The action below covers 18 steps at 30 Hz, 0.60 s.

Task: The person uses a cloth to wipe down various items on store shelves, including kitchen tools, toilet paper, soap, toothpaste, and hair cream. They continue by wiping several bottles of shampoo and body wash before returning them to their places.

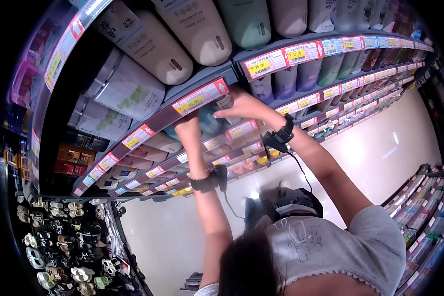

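Note:
Both my arms reach into a lower shelf level, just under a price strip. My right hand is curled round a bottle with a pale label, its thumb across the near side. Beside it stands a teal bottle, partly covered by the strip and my hands. My left hand is at the left side of the teal bottle; its fingers are hidden behind the shelf edge, so its grip does not show. A black strap device sits on each wrist.
Large pump-style bottles and white tubs fill the shelf above. Purple and green bottles line the right. Racks of shoes stand at lower left, another stocked shelf at lower right. Shiny floor lies below.

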Tool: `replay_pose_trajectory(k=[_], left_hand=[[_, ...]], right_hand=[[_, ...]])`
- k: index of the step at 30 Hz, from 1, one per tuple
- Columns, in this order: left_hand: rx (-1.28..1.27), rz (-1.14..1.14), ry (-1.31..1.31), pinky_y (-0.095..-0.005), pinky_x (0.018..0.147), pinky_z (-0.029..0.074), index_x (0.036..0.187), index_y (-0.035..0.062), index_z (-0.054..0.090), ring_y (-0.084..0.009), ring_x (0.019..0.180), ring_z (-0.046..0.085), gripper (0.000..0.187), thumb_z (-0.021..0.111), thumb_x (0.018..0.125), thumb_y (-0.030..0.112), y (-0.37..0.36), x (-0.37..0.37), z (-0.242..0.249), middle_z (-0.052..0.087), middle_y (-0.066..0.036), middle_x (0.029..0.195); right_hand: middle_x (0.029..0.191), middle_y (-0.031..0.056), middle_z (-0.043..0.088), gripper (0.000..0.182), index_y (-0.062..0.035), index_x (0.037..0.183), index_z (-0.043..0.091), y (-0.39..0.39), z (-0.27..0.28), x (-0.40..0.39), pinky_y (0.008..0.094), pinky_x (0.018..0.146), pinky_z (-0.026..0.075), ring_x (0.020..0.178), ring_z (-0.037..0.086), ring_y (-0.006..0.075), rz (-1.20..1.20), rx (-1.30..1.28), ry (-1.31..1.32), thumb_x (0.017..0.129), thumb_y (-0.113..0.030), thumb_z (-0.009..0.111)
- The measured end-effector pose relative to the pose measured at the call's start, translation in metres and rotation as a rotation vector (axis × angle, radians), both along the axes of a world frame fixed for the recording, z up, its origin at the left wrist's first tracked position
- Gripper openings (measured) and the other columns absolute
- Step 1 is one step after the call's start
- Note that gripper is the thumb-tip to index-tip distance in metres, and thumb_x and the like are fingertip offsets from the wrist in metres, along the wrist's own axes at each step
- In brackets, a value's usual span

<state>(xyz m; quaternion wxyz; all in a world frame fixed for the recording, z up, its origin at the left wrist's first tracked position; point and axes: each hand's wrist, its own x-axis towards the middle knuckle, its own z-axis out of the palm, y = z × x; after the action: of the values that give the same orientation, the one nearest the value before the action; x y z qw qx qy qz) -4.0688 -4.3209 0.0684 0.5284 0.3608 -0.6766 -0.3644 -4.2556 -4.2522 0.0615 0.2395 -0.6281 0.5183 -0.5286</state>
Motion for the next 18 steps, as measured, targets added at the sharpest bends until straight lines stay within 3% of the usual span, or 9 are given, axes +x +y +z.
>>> replay_pose_trajectory(k=[1, 4, 6, 11, 14, 16, 17, 18], left_hand=[[0.051, -0.075, 0.177, -0.0378, 0.097, 0.044, 0.125, -0.0037, 0.051, -0.0298, 0.108, 0.058, 0.047, 0.071, 0.086, 0.013, 0.010, -0.001, 0.000, 0.060, -0.018, 0.121], [-0.158, 0.349, -0.007, -0.0391, 0.097, 0.044, 0.122, -0.0085, 0.048, -0.0291, 0.106, 0.058, 0.040, 0.065, 0.088, 0.004, 0.058, -0.009, 0.022, 0.058, -0.018, 0.116], [-0.236, 0.442, -0.134, -0.0396, 0.101, 0.043, 0.121, -0.0097, 0.047, -0.0270, 0.107, 0.057, 0.037, 0.062, 0.089, 0.000, 0.084, -0.009, 0.035, 0.056, -0.015, 0.114], [-0.313, 0.132, -0.071, -0.0323, 0.094, 0.049, 0.113, -0.0054, 0.058, -0.0214, 0.106, 0.059, 0.023, 0.055, 0.091, -0.005, 0.103, -0.012, 0.027, 0.057, -0.014, 0.115], [-0.205, -0.132, -0.202, -0.0338, 0.097, 0.047, 0.123, -0.0074, 0.053, -0.0259, 0.110, 0.060, 0.034, 0.060, 0.092, 0.006, 0.106, -0.050, 0.026, 0.058, -0.019, 0.119], [-0.195, -0.186, -0.214, -0.0367, 0.099, 0.045, 0.129, -0.0082, 0.047, -0.0310, 0.109, 0.060, 0.049, 0.065, 0.091, 0.017, 0.101, -0.085, 0.014, 0.057, -0.024, 0.124], [-0.177, -0.210, -0.229, -0.0380, 0.098, 0.044, 0.133, -0.0082, 0.043, -0.0345, 0.109, 0.059, 0.061, 0.069, 0.089, 0.026, 0.097, -0.098, 0.008, 0.056, -0.026, 0.126], [-0.126, -0.236, -0.206, -0.0386, 0.097, 0.044, 0.131, -0.0087, 0.044, -0.0367, 0.108, 0.059, 0.061, 0.070, 0.088, 0.028, 0.097, -0.110, 0.009, 0.057, -0.027, 0.123]], right_hand=[[0.119, 0.0260, 0.059, 0.075, 0.0016, 0.129, 0.047, 0.007, 0.003, -0.004, 0.0386, 0.094, 0.047, 0.108, 0.060, 0.0360, -0.014, -0.004, 0.052, 0.069, -0.027, 0.083], [0.120, 0.0259, 0.058, 0.076, 0.0024, 0.131, 0.045, 0.016, -0.002, -0.005, 0.0394, 0.095, 0.046, 0.111, 0.058, 0.0379, -0.040, -0.062, 0.104, 0.072, -0.028, 0.081], [0.126, 0.0236, 0.055, 0.076, -0.0003, 0.133, 0.044, 0.026, 0.001, -0.004, 0.0405, 0.099, 0.043, 0.117, 0.054, 0.0374, -0.063, -0.008, 0.147, 0.073, -0.029, 0.081], [0.109, 0.0154, 0.062, 0.038, 0.0043, 0.117, 0.054, 0.091, 0.020, -0.028, 0.0288, 0.088, 0.048, 0.100, 0.063, 0.0204, -0.548, -0.286, -0.040, 0.084, -0.008, 0.070], [0.103, 0.0071, 0.062, 0.025, 0.0047, 0.112, 0.055, 0.103, 0.023, -0.073, 0.0231, 0.085, 0.048, 0.097, 0.060, 0.0106, -0.800, -0.436, -0.208, 0.089, 0.001, 0.062], [0.103, 0.0113, 0.064, 0.023, 0.0031, 0.109, 0.057, 0.107, 0.024, -0.103, 0.0273, 0.083, 0.050, 0.093, 0.064, 0.0168, -0.846, -0.465, -0.311, 0.087, -0.001, 0.065], [0.104, 0.0116, 0.063, 0.025, 0.0036, 0.109, 0.057, 0.112, 0.021, -0.116, 0.0277, 0.085, 0.050, 0.096, 0.064, 0.0165, -0.859, -0.408, -0.270, 0.086, -0.001, 0.065], [0.106, 0.0114, 0.063, 0.028, 0.0032, 0.111, 0.057, 0.116, 0.019, -0.123, 0.0282, 0.088, 0.050, 0.099, 0.062, 0.0168, -0.846, -0.417, -0.358, 0.086, -0.002, 0.067]])
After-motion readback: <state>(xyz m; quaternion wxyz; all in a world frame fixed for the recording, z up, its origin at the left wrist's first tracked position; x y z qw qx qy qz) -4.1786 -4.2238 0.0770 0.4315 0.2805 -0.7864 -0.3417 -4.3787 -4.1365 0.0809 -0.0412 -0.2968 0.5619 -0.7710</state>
